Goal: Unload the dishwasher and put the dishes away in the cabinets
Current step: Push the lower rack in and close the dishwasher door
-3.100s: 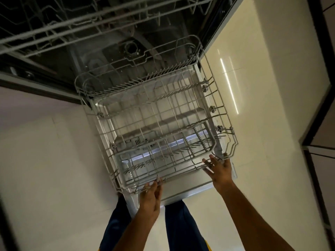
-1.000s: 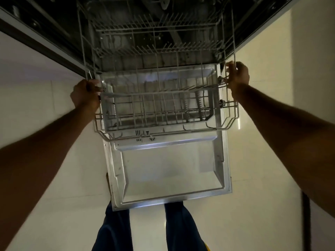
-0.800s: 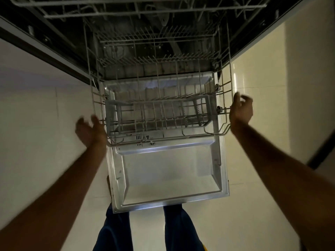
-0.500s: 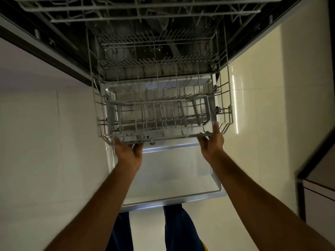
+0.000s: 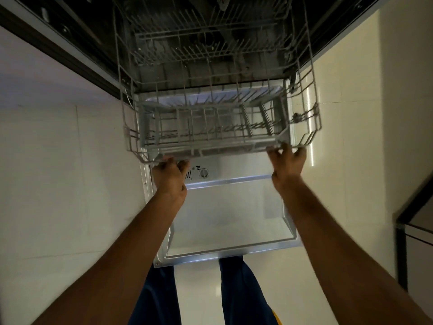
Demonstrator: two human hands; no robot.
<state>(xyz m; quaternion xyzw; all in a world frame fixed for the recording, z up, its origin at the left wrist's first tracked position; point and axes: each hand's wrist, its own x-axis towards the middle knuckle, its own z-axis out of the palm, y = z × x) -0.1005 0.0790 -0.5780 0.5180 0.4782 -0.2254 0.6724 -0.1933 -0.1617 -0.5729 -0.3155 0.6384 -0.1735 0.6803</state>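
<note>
Looking down from head height, the view takes in an open dishwasher whose door (image 5: 225,221) lies flat and level, reaching toward the person's legs in dark blue trousers (image 5: 243,294). A grey wire lower rack (image 5: 210,127) sits partly over the door's far end and partly inside the dark tub (image 5: 210,43); no dishes can be seen in it, only rows of upright tines. Both bare arms stretch forward to the rack's near edge. The left hand (image 5: 169,175) meets the front rail near its left corner, fingers curled up and around the wire, close together. The right hand (image 5: 287,164) meets the same rail near its right corner, fingers hooked over the wire and slightly spread; this hand is a little blurred. Just beside the left hand, a round cap (image 5: 203,173) and a small vent are set into the door's inner face. Pale floor tiles (image 5: 58,172) lie on both sides, and a dark-edged cabinet (image 5: 414,221) shows at the right
</note>
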